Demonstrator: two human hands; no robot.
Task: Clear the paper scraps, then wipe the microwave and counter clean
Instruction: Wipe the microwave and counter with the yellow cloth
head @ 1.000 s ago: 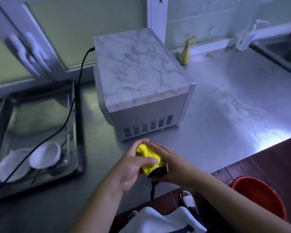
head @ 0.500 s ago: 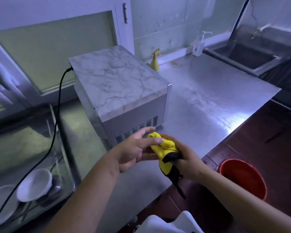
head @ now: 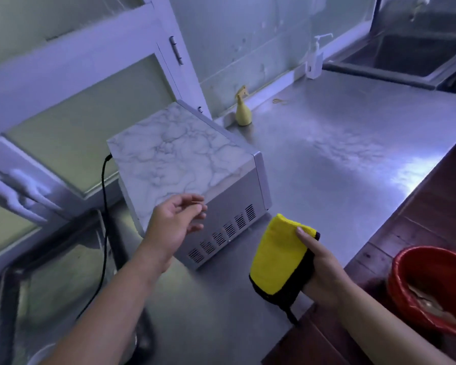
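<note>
Change: the left hand [head: 174, 223] has let go of the yellow microfibre cloth with black edging [head: 281, 259], which now hangs unfolded instead of bunched.
Left hand: released, fingers loosely spread, over the near edge of the marble-topped silver microwave [head: 192, 164].
Right hand [head: 323, 270]: grasping the cloth, thumb on its yellow face.
Cloth: left of the right hand, above the steel desk [head: 340, 154].
Red plastic bucket [head: 432, 288]: right of the right hand.

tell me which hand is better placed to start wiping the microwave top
Right. The right hand already grips the yellow cloth, just off the microwave. The left hand hovers nearer the top but holds nothing.
</note>
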